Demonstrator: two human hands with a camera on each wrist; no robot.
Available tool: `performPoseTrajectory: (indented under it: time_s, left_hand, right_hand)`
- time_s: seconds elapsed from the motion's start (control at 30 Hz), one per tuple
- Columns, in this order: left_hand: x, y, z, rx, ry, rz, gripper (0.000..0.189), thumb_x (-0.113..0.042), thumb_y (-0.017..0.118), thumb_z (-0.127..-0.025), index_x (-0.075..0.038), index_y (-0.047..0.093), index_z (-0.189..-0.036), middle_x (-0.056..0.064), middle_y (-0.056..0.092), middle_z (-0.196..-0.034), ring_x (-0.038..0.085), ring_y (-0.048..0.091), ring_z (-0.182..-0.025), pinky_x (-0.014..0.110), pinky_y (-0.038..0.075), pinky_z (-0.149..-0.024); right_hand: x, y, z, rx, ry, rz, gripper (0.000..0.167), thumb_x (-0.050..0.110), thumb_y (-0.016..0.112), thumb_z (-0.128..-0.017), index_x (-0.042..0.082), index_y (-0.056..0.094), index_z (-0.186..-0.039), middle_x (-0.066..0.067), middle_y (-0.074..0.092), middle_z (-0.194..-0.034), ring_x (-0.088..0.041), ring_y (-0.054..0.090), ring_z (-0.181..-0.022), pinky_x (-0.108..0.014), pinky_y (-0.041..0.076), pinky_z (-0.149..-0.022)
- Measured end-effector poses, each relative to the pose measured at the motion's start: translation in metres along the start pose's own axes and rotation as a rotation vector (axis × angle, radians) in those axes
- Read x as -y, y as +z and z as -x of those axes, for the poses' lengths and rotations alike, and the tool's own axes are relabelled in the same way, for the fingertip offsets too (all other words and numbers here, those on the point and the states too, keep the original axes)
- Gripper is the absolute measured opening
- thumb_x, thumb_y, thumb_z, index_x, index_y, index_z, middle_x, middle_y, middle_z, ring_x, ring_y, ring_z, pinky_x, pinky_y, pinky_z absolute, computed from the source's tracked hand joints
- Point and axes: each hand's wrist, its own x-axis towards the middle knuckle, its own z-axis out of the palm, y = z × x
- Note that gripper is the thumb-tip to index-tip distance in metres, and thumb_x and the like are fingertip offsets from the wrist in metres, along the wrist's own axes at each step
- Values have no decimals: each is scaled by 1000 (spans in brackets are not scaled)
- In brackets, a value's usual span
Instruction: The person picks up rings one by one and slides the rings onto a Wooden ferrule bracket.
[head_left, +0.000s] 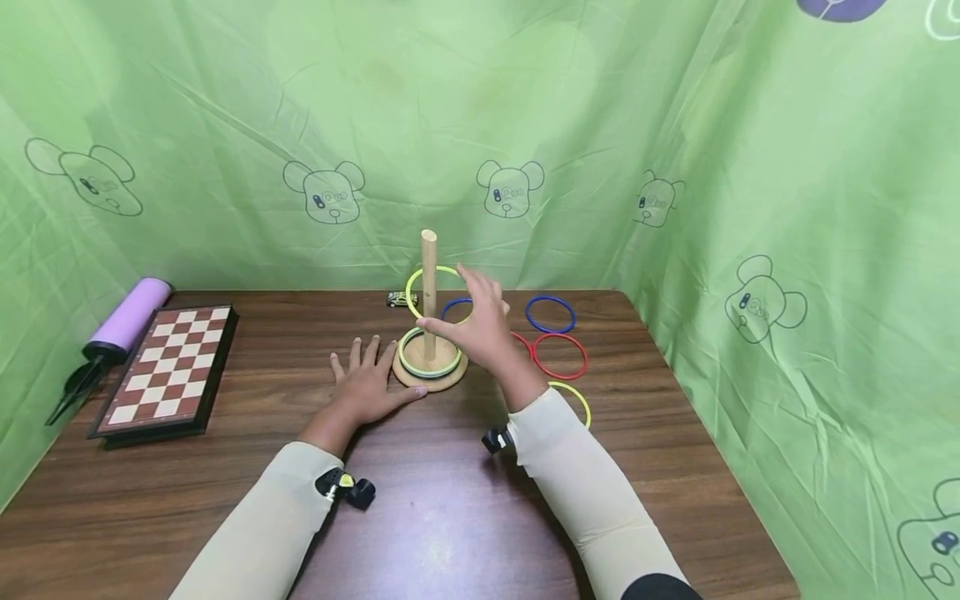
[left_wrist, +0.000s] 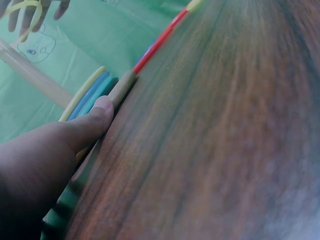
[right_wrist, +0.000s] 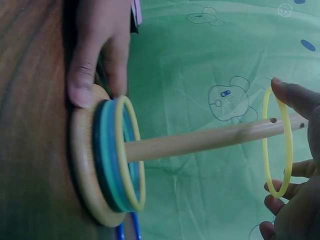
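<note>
A wooden peg [head_left: 429, 292] stands upright on a round wooden base [right_wrist: 82, 160]. Stacked around its foot are a yellow ring [right_wrist: 141, 187], a blue ring [left_wrist: 89, 95] and green rings [right_wrist: 107, 165]. Higher up, my right hand [head_left: 483, 329] holds another yellow ring [right_wrist: 290, 150] between thumb and fingers. In the right wrist view the peg passes through this raised ring. My left hand [head_left: 365, 392] lies on the table with fingers spread at the left of the base, its thumb [left_wrist: 103, 110] against the base's edge.
To the right lie blue rings [head_left: 551, 297], red rings [head_left: 561, 377] and a yellow ring [head_left: 588, 412]. Behind the base is a toy car [head_left: 402, 299]. A checkered board [head_left: 168, 362] and a purple cylinder with a black end [head_left: 133, 315] lie left. Green fabric [head_left: 420, 125] encloses the table.
</note>
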Motion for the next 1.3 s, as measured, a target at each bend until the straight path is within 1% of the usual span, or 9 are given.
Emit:
performPoseTrajectory:
  time_s: [0.2,0.4,0.5,0.6,0.77,0.9,1.07,1.3]
  left_hand:
    - [-1,0,1,0,-2,4,125,-97,54,-85,-15,27,-175,28,16,-181,59,2,-168,89,-7,-123]
    - [-1,-1,2,-20,5,6,122,-94,57,-87,-13,29,-174,29,19,-180,60,5,-167,89,-6,-122]
    - [-1,-2,2,-24,6,3,121,-93,58,-87,-13,30,-174,29,20,-180,61,6,-166,90,-5,-122]
    - [-1,-1,2,-24,6,0,121,-93,56,-87,-12,30,-174,29,19,-180,61,6,-166,90,-5,-122]
    - [-1,-1,2,-24,8,3,122,-94,55,-87,-12,30,-173,29,19,-180,61,5,-166,90,-5,-122]
    - [-1,-1,1,-22,9,3,121,-93,56,-88,-12,30,-174,29,19,-180,61,5,-166,90,-5,-121]
    - [-2,-1,1,-23,10,-1,121,-93,56,-88,-12,29,-174,30,19,-180,61,5,-166,90,-5,-121]
    - [-3,-3,3,-16,2,9,120,-90,59,-89,-10,29,-174,30,17,-180,61,4,-166,90,-6,-122]
  right_hand:
    - [-8,10,5,21,22,18,110,55,96,-78,19,43,-168,-8,44,-173,-29,35,-157,-64,27,-124]
    - [-17,18,10,58,13,27,110,53,97,-78,16,45,-168,-6,47,-172,-30,36,-158,-62,28,-125]
    - [-20,22,13,84,23,29,111,53,98,-78,15,44,-168,-7,47,-172,-31,35,-159,-63,28,-124]
    - [-22,28,15,94,28,54,112,54,98,-77,15,44,-168,-6,47,-172,-32,36,-159,-64,30,-122]
    - [-28,37,15,90,22,111,112,56,98,-76,16,46,-167,-4,50,-170,-34,40,-156,-64,34,-118]
    - [-32,41,16,92,32,103,113,54,99,-75,17,46,-167,-4,50,-170,-32,40,-155,-64,33,-119]
    - [-36,45,17,115,32,110,111,53,98,-75,18,46,-167,-5,51,-170,-31,42,-152,-66,34,-118]
    - [-45,52,18,156,19,144,110,54,98,-77,16,46,-167,-7,50,-170,-31,41,-152,-61,37,-114]
